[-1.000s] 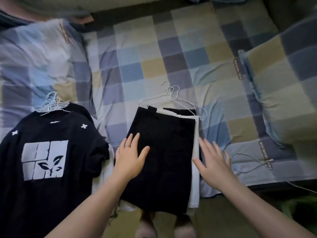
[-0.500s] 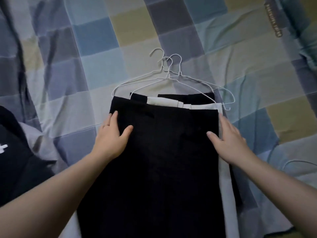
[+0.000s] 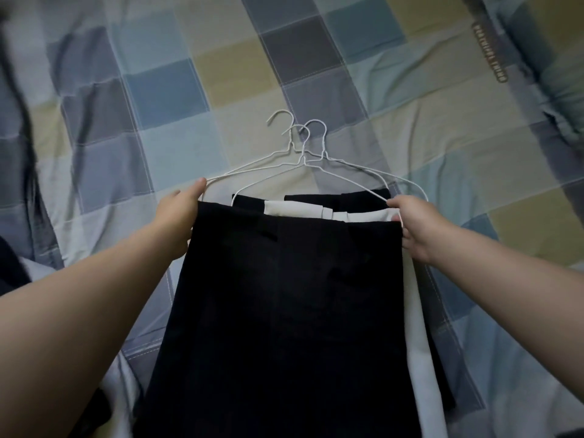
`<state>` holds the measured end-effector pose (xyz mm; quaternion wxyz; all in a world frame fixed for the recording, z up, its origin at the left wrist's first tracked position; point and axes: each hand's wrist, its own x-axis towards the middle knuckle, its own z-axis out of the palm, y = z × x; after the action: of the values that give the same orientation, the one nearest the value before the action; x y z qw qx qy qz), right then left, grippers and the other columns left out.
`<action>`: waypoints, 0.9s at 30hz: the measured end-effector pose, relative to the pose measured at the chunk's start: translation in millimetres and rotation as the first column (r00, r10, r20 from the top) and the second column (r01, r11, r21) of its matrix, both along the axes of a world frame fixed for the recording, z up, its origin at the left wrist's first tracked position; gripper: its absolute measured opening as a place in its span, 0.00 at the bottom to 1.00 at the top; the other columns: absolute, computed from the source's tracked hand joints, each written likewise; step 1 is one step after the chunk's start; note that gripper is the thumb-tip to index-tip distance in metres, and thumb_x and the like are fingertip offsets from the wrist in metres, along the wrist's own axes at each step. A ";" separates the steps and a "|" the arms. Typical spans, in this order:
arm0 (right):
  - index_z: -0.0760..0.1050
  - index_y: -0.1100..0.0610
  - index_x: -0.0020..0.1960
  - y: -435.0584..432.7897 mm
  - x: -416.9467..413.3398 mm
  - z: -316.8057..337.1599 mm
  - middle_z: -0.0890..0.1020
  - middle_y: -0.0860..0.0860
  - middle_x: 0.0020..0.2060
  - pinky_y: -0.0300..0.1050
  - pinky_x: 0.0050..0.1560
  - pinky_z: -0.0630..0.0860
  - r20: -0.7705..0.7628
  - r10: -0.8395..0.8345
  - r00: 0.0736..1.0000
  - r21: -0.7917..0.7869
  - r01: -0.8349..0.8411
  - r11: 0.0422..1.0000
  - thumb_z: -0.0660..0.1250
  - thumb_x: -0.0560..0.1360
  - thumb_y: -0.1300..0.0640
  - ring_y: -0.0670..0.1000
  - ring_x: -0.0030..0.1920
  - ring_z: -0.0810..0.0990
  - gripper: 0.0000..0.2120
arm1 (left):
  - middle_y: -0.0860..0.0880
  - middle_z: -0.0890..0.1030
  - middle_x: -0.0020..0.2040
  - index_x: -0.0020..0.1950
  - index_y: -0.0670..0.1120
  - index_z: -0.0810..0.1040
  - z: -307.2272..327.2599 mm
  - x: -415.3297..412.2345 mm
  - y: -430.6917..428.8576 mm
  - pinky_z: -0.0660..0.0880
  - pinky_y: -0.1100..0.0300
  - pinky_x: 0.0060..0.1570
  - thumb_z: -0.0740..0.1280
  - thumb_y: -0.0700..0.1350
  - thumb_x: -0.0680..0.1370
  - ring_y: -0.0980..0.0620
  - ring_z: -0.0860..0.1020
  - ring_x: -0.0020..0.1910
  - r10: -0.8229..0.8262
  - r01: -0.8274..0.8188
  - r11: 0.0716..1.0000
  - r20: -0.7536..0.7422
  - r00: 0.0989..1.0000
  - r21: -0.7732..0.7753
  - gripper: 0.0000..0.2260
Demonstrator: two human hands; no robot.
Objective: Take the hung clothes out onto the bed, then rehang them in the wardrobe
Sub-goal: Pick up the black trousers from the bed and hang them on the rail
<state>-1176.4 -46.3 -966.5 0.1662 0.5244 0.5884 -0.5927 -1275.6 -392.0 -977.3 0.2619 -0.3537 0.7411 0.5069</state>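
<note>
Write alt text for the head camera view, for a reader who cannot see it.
A person's left hand and right hand grip the outer ends of three white wire hangers, which carry a black fabric garment over a white fabric garment. The stack lies on a blue, grey and beige checked bedsheet.

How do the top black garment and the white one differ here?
Colour: the black garment is dark, the white garment pale. Position: the black garment lies on top, mostly visible; the white garment lies under it, showing only a strip at the top and down the right edge. Shared: both lie on the checked bedsheet on wire hangers, whose ends the left hand and right hand grip.
</note>
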 end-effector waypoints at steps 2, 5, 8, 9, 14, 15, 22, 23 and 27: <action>0.74 0.57 0.50 1.5 0.8 14.1 0.73 0.51 0.35 0.37 0.25 0.73 -0.019 -0.048 0.999 -0.059 0.046 0.997 0.62 0.77 0.56 0.49 0.27 0.76 0.05 | 0.53 0.77 0.48 0.62 0.49 0.73 4.1 0.2 -4.4 0.72 0.50 0.59 0.66 0.61 0.78 0.51 0.78 0.53 0.027 -0.026 0.999 -0.015 1.000 0.022 0.20; 0.75 0.56 0.53 4.7 9.6 40.1 0.74 0.50 0.41 0.45 0.45 0.78 -0.055 -0.092 0.994 -0.115 0.086 0.990 0.67 0.72 0.54 0.50 0.37 0.76 0.11 | 0.52 0.78 0.54 0.64 0.50 0.73 35.1 7.3 -10.4 0.71 0.49 0.60 0.67 0.64 0.75 0.48 0.76 0.59 0.039 -0.038 0.999 -0.014 0.999 0.023 0.25; 0.75 0.56 0.49 2.9 27.3 80.3 0.77 0.50 0.42 0.45 0.55 0.75 -0.097 -0.120 0.988 -0.164 0.104 0.981 0.67 0.72 0.57 0.48 0.37 0.77 0.06 | 0.50 0.74 0.67 0.71 0.50 0.71 77.8 19.3 -18.8 0.69 0.49 0.58 0.68 0.66 0.73 0.45 0.73 0.64 0.083 -0.083 0.997 -0.017 0.996 0.009 0.31; 0.75 0.56 0.47 -0.2 34.8 96.3 0.77 0.51 0.41 0.40 0.48 0.76 -0.105 -0.126 0.986 -0.182 0.106 0.978 0.66 0.74 0.59 0.47 0.34 0.76 0.02 | 0.49 0.74 0.68 0.71 0.50 0.72 91.8 26.6 -21.8 0.68 0.49 0.59 0.67 0.65 0.75 0.46 0.73 0.64 0.074 -0.074 0.997 -0.029 0.997 0.010 0.30; 0.78 0.55 0.54 -22.9 93.6 177.0 0.81 0.52 0.41 0.41 0.50 0.73 -0.135 -0.166 0.977 -0.117 0.151 0.982 0.66 0.76 0.65 0.49 0.44 0.80 0.09 | 0.48 0.76 0.57 0.63 0.50 0.75 170.0 79.0 -41.3 0.68 0.51 0.56 0.65 0.59 0.79 0.49 0.75 0.57 0.014 -0.012 1.000 -0.077 0.997 0.022 0.17; 0.78 0.55 0.56 -30.1 109.6 194.3 0.82 0.52 0.43 0.42 0.53 0.72 -0.136 -0.157 0.978 -0.102 0.144 0.984 0.67 0.76 0.65 0.49 0.46 0.80 0.10 | 0.48 0.75 0.54 0.60 0.50 0.76 185.5 92.5 -46.5 0.69 0.52 0.53 0.65 0.59 0.79 0.49 0.74 0.54 -0.004 0.005 1.000 -0.089 0.996 0.012 0.15; 0.79 0.58 0.44 -86.8 248.7 312.2 0.82 0.55 0.43 0.43 0.51 0.77 -0.143 -0.235 0.961 0.038 0.243 0.969 0.66 0.78 0.64 0.50 0.44 0.81 0.05 | 0.50 0.83 0.51 0.60 0.44 0.81 294.0 188.8 -78.0 0.75 0.48 0.61 0.68 0.56 0.79 0.52 0.81 0.55 -0.087 0.078 0.996 -0.235 0.968 -0.047 0.18; 0.78 0.58 0.43 -94.9 270.6 327.7 0.82 0.56 0.44 0.43 0.51 0.78 -0.154 -0.264 0.952 0.060 0.276 0.959 0.66 0.78 0.64 0.51 0.44 0.81 0.06 | 0.50 0.83 0.51 0.59 0.43 0.81 308.5 199.5 -80.4 0.75 0.48 0.62 0.68 0.55 0.79 0.53 0.81 0.55 -0.109 0.104 0.994 -0.247 0.963 -0.033 0.18; 0.79 0.57 0.42 -122.0 355.1 384.6 0.83 0.58 0.44 0.43 0.51 0.79 -0.222 -0.310 0.924 0.173 0.350 0.921 0.68 0.77 0.63 0.55 0.49 0.81 0.06 | 0.51 0.84 0.50 0.56 0.45 0.82 353.0 229.5 -83.6 0.75 0.47 0.64 0.68 0.56 0.78 0.55 0.82 0.53 -0.250 0.264 0.964 -0.273 0.929 0.014 0.16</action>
<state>-821.3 -168.4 -581.9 -0.0497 0.5719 0.5631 -0.5945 -1046.2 -475.6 -624.2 0.2318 -0.1748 0.7966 0.5301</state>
